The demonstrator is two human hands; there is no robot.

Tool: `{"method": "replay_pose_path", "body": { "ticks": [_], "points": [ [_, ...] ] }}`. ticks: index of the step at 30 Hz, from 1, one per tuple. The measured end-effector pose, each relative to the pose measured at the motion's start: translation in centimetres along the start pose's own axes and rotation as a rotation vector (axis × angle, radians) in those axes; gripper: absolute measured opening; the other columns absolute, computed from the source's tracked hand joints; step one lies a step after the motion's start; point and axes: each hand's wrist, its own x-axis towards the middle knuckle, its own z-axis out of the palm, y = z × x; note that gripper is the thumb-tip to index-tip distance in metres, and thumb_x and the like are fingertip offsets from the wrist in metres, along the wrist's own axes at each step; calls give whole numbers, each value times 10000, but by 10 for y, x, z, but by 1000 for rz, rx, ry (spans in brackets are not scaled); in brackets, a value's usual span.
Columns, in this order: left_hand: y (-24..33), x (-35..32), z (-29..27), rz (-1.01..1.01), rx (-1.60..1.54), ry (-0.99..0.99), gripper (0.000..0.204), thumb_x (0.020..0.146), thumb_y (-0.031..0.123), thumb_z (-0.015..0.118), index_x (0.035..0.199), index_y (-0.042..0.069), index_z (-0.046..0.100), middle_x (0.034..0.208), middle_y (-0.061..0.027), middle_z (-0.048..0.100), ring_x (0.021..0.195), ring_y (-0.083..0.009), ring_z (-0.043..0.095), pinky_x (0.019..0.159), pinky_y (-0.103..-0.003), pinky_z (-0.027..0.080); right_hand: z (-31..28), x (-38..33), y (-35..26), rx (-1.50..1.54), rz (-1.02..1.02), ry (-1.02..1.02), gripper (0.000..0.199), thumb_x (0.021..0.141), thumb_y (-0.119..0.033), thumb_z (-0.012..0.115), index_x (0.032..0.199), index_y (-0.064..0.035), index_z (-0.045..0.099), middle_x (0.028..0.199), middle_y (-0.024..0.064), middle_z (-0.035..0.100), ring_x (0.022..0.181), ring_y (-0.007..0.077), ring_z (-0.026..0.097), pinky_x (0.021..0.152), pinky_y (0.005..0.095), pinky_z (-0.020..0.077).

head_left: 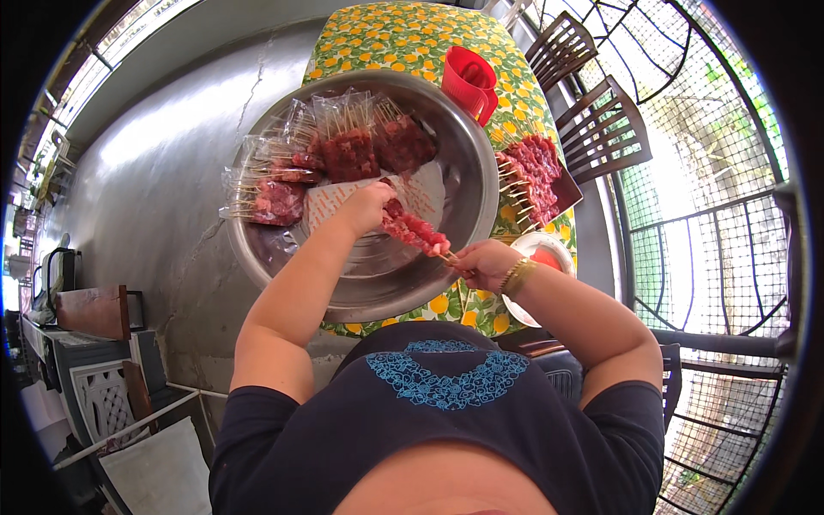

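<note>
Over the near right part of a wide metal basin, a raw meat skewer is stretched between my hands. My right hand grips its bare stick end. My left hand is closed around the far end of the meat; its fingertips are partly hidden. Beneath the skewer lies a whitish sheet with orange print, perhaps plastic or paper. Several clear bags of meat skewers line the basin's far and left side, sticks pointing outward.
Right of the basin, more raw skewers are piled on a tray. A white bowl with something red sits by my right wrist. Beyond stands a red pitcher on the lemon-patterned tablecloth. Wooden chairs flank the table's right side.
</note>
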Motion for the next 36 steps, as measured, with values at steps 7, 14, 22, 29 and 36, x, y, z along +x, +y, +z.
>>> {"method": "replay_pose_path", "body": {
  "ticks": [7,14,22,29,36],
  "points": [
    [23,-7,1,-16,71,-79,327,773,-13,652,1093,1,719,1121,-174,697,1060,-359,659,947,-399,525,27,78,-15,-1,-25,122,142,901,40,657,1038,1,655,841,61,661,691,152,626,567,309,546],
    [36,-31,43,-2,123,10,307,834,-6,572,1122,18,676,1219,-167,658,1088,-357,627,953,-411,512,38,168,-3,-231,-50,215,151,814,62,707,945,-10,683,849,85,675,762,202,675,577,351,580],
    [0,-65,73,-455,-95,54,448,835,113,719,1233,32,528,1214,-230,560,1107,-420,590,951,-440,507,19,158,-42,-1853,-399,296,284,852,-158,701,1093,-10,712,983,215,709,951,367,690,899,441,543],
    [-11,-76,78,-479,-50,-83,478,740,255,833,1107,26,629,1149,-235,590,1080,-410,600,941,-450,508,24,182,-49,-1525,-766,291,318,840,-159,687,1157,-156,697,1176,183,637,1135,373,620,985,467,491],
    [-17,-72,72,-485,-173,-73,273,759,229,791,918,53,656,886,-184,672,843,-375,661,749,-441,523,22,191,-41,-1462,-795,96,212,848,-150,747,1039,-107,665,1026,137,640,1011,315,642,918,416,510]
  ]
}}
